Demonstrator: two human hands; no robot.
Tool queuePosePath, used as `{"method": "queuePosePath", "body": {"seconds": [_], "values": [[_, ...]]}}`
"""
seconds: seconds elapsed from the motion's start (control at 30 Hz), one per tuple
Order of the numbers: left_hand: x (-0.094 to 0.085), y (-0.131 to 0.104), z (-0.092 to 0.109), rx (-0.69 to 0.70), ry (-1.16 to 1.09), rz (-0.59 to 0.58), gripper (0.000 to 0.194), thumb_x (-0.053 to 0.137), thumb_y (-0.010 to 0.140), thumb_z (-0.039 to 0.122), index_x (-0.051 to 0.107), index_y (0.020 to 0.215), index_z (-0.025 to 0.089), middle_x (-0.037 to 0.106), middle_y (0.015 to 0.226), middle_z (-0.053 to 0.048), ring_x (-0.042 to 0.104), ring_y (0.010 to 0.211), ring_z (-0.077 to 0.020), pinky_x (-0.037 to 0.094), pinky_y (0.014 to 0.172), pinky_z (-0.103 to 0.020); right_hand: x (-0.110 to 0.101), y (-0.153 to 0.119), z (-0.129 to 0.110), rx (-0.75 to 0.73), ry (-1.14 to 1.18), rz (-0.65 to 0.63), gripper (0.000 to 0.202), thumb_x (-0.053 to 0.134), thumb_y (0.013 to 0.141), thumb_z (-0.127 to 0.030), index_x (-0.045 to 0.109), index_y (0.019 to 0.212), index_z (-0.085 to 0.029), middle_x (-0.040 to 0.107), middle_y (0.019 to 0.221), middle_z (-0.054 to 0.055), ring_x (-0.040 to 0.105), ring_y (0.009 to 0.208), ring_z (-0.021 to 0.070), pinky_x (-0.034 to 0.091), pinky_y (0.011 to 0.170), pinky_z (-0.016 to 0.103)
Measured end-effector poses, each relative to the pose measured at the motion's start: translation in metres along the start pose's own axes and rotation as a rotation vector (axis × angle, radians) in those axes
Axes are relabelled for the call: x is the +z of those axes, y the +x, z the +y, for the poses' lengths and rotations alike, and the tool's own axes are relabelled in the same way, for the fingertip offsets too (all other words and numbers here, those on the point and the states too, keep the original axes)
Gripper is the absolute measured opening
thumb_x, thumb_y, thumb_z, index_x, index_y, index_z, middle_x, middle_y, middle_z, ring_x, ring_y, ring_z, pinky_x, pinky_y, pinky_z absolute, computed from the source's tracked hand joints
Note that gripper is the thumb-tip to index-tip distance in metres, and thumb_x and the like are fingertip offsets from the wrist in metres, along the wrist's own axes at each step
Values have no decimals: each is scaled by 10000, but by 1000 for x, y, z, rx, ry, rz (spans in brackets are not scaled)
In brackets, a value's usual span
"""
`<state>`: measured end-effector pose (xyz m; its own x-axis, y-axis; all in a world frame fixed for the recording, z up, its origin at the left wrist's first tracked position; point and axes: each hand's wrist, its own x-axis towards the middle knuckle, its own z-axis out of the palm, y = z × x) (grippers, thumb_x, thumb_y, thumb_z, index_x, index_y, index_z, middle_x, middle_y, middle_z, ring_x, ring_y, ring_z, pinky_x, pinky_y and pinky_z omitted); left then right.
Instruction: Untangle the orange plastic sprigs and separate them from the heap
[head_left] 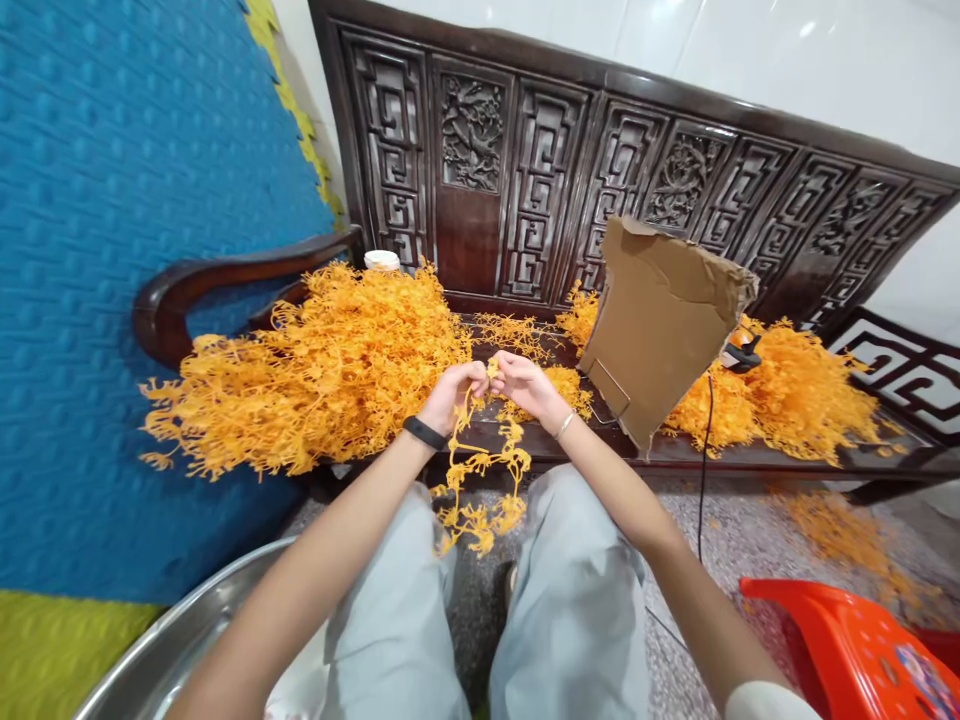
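My left hand [459,392] and right hand [525,385] pinch the top of one orange strand [480,462], which hangs between my knees. I think it is light, soft and easily tangled, so best held by its thicker knots.

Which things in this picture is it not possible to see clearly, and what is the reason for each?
All in the head view:
- Orange piece between left hand and right hand: small, partly covered by fingers.
- Whatever lies directly behind the cardboard: hidden by it.
- White tub: lower part hidden by the orange heap.
- Metal basin: cut off by the bottom edge, partly covered by the left forearm.
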<state>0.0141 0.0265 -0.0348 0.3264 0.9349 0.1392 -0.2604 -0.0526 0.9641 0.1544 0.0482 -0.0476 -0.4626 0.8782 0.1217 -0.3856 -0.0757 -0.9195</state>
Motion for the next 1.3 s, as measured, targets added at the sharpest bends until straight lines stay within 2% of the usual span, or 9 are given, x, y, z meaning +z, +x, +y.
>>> {"method": "queuePosePath", "body": {"seconds": [0.43, 0.57, 0.67, 0.77, 0.83, 0.9, 1.03, 1.17, 1.3], "values": [[-9, -5, 7, 5, -147, 86, 217, 448, 592, 214, 300, 435, 194, 263, 462, 22, 302, 457, -85, 420, 603, -270, 20, 5, 8, -36, 34, 41, 178, 582, 723, -258, 422, 672, -196, 349, 624, -14, 374, 575, 116, 412, 605, 275], [-4, -13, 14, 72, -254, 49, 258, 439, 607, 185, 267, 414, 190, 269, 463, 5, 323, 477, -97, 417, 597, -285, 32, -3, -4, -165, -16, -6, 197, 574, 724, -285, 402, 682, -199, 324, 632, -9, 352, 575, 117, 391, 600, 291], [0, -20, 30, 210, -360, 54, 327, 408, 669, 217, 173, 443, 183, 190, 469, 6, 291, 486, -103, 415, 602, -291, 29, -8, -26, -294, 9, 40, 220, 495, 781, -332, 338, 683, -213, 301, 662, -5, 333, 591, 118, 390, 637, 288], [3, -20, 52, 264, -301, 48, 356, 365, 746, 279, 162, 469, 185, 177, 480, 10, 303, 495, -107, 429, 647, -311, 4, -6, -53, -422, -81, 216, 231, 423, 844, -400, 332, 723, -226, 372, 713, 15, 401, 672, 140, 407, 702, 298], [3, -13, 62, 256, -198, -42, 358, 404, 762, 277, 261, 448, 183, 283, 493, 4, 381, 527, -103, 430, 670, -310, -21, -1, -63, -434, -299, 384, 259, 375, 864, -464, 354, 756, -230, 458, 770, 32, 473, 760, 146, 420, 740, 304], [1, -3, 63, 323, -146, -79, 279, 487, 736, 247, 427, 474, 173, 426, 545, -2, 453, 577, -100, 418, 650, -285, -47, 5, -61, -363, -447, 470, 256, 340, 873, -463, 376, 785, -226, 514, 817, 37, 525, 808, 123, 425, 765, 288], [-9, 13, 36, 264, 171, -83, 136, 618, 702, 249, 663, 632, 141, 633, 671, -21, 537, 645, -103, 417, 672, -264, -92, 6, -24, -251, -605, 566, 264, 551, 740, -434, 422, 738, -203, 514, 674, 0, 517, 651, 120, 425, 657, 280], [-18, 19, 8, 86, 393, -145, 192, 678, 667, 319, 688, 668, 127, 660, 672, -27, 551, 621, -107, 434, 652, -259, -121, -7, 9, -244, -821, 679, 235, 667, 614, -284, 468, 702, -195, 493, 637, -32, 458, 615, 124, 394, 656, 281], [-21, 19, 5, 78, 450, -187, 221, 670, 687, 340, 666, 670, 119, 642, 625, -21, 556, 570, -98, 458, 625, -252, -134, -14, 10, -276, -998, 656, 80, 629, 648, -194, 558, 677, -172, 554, 746, 9, 486, 716, 144, 394, 743, 296]]}}
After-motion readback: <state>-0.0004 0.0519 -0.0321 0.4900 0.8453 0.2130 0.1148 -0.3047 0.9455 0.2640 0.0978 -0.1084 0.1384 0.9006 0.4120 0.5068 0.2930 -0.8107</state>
